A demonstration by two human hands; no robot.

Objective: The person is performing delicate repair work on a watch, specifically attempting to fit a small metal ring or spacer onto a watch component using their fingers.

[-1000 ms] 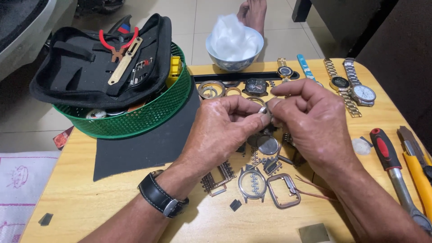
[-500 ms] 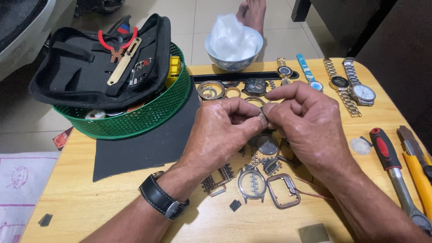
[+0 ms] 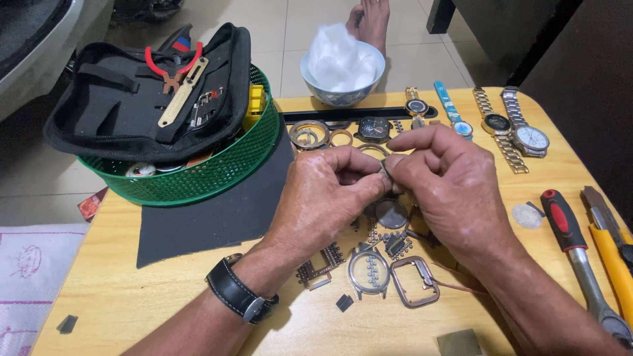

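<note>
My left hand (image 3: 330,198) and my right hand (image 3: 448,191) meet fingertip to fingertip over the middle of a wooden table (image 3: 119,296). Both pinch one small metal watch part (image 3: 384,169) between thumbs and forefingers; most of it is hidden by the fingers. A black watch (image 3: 239,296) sits on my left wrist. Below the hands lie loose watch cases: a round case (image 3: 368,272), a square bezel (image 3: 414,281) and a round disc (image 3: 391,214), with bits of bracelet links (image 3: 320,269).
A green mesh basket (image 3: 198,175) at left holds a black tool pouch (image 3: 142,99) with red pliers (image 3: 173,66). A dark mat (image 3: 211,211) lies beside it. A bowl of cotton (image 3: 341,66), several wristwatches (image 3: 521,132) and rings (image 3: 308,134) line the far edge. A red-handled screwdriver (image 3: 573,250) and yellow knife (image 3: 613,257) lie at right.
Both hands stay pinched together on the small part, with only slight shifts of the fingers. Nothing else on the table has moved.
</note>
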